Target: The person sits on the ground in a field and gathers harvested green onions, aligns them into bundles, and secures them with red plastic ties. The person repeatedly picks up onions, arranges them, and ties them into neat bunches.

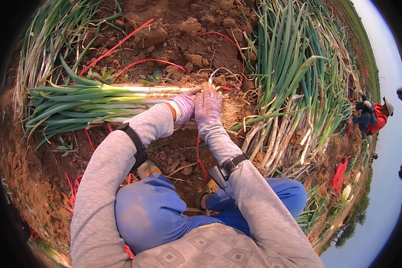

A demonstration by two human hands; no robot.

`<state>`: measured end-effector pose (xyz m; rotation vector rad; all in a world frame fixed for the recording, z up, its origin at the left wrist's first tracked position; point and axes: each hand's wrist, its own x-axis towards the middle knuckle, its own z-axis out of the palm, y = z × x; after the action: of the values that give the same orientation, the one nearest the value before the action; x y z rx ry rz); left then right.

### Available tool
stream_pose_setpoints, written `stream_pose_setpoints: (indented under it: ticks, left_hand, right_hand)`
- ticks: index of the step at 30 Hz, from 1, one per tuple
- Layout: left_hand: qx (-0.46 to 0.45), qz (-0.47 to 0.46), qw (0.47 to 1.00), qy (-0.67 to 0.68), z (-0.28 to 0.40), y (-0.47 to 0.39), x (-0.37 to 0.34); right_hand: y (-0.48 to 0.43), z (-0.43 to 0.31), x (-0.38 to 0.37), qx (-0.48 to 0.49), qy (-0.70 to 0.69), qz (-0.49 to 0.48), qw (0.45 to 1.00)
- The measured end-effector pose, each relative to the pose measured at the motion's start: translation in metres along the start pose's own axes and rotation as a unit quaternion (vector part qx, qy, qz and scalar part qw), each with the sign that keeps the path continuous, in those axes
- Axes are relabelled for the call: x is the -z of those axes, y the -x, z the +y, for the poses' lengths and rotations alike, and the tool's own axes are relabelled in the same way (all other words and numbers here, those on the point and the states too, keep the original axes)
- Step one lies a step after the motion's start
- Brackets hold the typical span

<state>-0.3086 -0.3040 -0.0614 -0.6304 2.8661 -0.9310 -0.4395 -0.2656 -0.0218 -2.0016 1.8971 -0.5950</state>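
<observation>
A bunch of long green onions (97,100) lies sideways on the soil, its leaves to the left and its roots (231,112) to the right. Both my hands wear thin purplish, soil-stained gloves. My left hand (184,105) rests over the white stalks near the root end. Beside it, touching it, my right hand (208,102) lies on top of the stalks by the roots; whether its fingers grip anything is not clear. Red ties (149,60) stretch across the soil beyond the bunch, and another red tie (200,157) runs below the root end.
A large heap of green onions (284,80) lies on the right, and more onions (50,43) lie at upper left. Clods of soil (191,26) are ahead. Red ties (340,176) lie bundled at far right. A person in red (377,119) crouches in the distance.
</observation>
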Motion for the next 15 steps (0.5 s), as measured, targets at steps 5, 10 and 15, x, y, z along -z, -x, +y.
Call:
stream_pose_setpoints:
  ticks: [5, 10, 15]
  left_hand:
    - [0.010, 0.153, 0.857, 0.492, -0.017, 0.030, 0.002]
    - [0.154, 0.039, 0.864, 0.478, -0.057, 0.089, 0.054]
    - [0.434, 0.098, 0.825, 0.349, -0.065, 0.107, 0.069]
  right_hand:
    - [-0.002, 0.033, -0.030, -0.002, 0.109, -0.091, 0.990]
    - [0.003, 0.024, -0.028, 0.014, 0.140, -0.076, 0.987]
    - [0.001, 0.018, -0.023, 0.003, 0.132, -0.086, 0.988]
